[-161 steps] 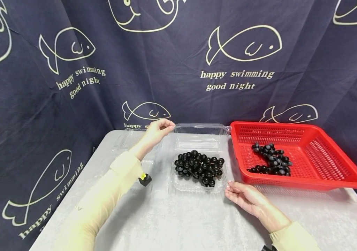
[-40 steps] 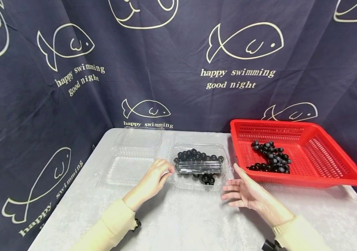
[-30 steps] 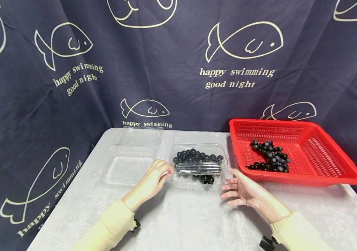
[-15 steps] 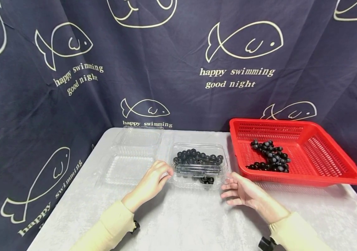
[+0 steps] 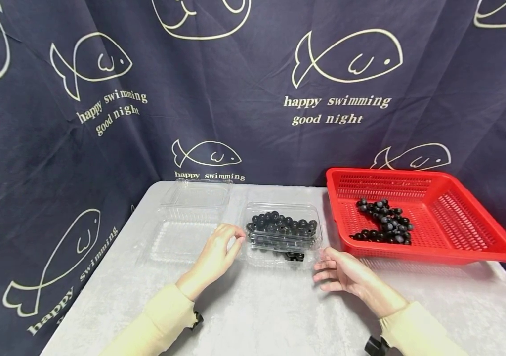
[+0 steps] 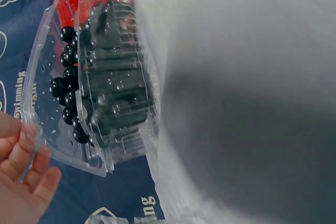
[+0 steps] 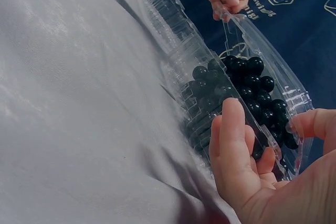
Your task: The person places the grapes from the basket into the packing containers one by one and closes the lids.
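Barely parted left grip (image 5: 214, 254), lid (image 5: 282, 241) pinched

The middle box (image 5: 259, 258) was thin, clear, shiny plastic with ribbed sides, and its grapes (image 7: 252, 81) looked smooth and glossy. The left box (image 5: 186, 240) was similar see-through plastic. The right basket (image 5: 417, 254) was perforated plastic, faintly shiny. The far curtain (image 5: 253, 79) was matt, creased cloth; the worktop (image 5: 271, 311) looked smooth, softly sheened.
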`<action>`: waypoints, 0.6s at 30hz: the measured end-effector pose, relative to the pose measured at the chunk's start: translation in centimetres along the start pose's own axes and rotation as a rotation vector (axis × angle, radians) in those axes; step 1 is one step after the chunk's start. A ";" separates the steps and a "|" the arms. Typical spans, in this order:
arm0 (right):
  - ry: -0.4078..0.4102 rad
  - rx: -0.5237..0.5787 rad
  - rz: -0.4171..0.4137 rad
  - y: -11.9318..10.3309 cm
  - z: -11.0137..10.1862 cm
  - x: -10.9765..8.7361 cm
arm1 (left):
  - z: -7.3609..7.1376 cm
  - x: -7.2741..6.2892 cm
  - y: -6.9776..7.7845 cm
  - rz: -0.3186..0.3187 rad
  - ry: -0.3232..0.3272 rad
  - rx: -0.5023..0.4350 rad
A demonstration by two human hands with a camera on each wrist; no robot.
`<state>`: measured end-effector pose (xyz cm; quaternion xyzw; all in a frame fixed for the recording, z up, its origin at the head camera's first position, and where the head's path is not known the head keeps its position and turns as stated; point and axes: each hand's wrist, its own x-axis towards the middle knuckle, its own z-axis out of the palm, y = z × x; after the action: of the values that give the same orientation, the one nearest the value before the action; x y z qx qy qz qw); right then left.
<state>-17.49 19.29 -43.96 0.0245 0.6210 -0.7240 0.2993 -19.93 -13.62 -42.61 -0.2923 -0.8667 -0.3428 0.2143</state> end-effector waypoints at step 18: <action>-0.005 0.015 -0.005 0.0 -0.1 -0.2 | 1.0 0.7 0.7 -0.449 0.100 -0.236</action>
<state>-17.32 19.47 -43.89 0.0234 0.6148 -0.7295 0.2990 -20.15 -12.24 -42.55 -0.0984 -0.8521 -0.4946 0.1398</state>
